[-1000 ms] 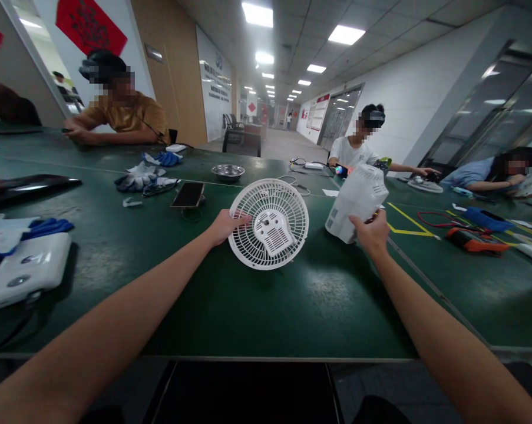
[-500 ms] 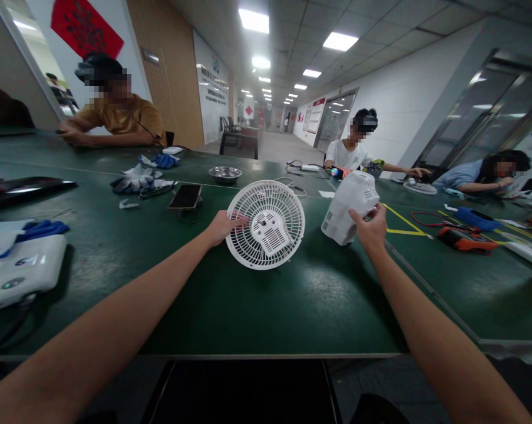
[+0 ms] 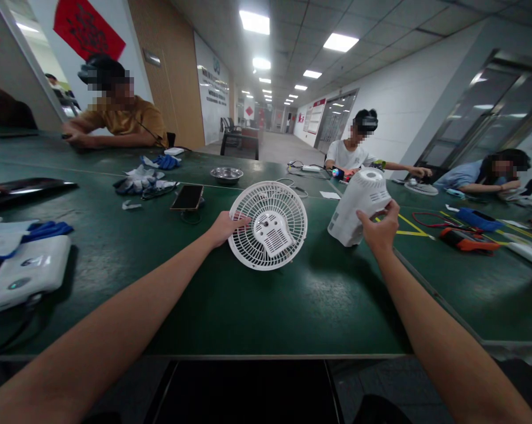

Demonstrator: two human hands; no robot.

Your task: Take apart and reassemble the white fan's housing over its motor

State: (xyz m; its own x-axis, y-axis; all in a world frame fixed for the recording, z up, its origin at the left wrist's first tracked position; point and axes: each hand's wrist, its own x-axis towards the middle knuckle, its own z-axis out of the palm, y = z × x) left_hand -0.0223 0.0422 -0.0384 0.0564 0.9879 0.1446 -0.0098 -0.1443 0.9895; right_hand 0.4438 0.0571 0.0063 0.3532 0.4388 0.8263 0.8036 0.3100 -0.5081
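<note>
My left hand [image 3: 225, 228] grips the left rim of a round white fan grille [image 3: 270, 197], thumb across its ribs. At the grille's centre is a slotted plastic motor housing [image 3: 273, 234], facing me. To the right, my right hand [image 3: 379, 228] is closed on a white plastic fan base [image 3: 352, 209], a hollow-looking body with vent slots near its rounded top. The base is tilted, and its lower end is close to the green tabletop; I cannot tell whether it touches. A gap separates the grille from the base. The fingers behind each part are mostly hidden.
Beyond the grille are a metal bowl [image 3: 226, 174], a phone [image 3: 187, 197] and crumpled gloves [image 3: 142, 179]. A white device [image 3: 29, 274] with a cable lies at left. An orange multimeter [image 3: 469, 239] lies at right. Several people sit around the green table [image 3: 266, 318].
My right hand has moved the fan base slightly to the right and tipped it a little, showing more of its rounded top. The grille stays nearly still in my left hand.
</note>
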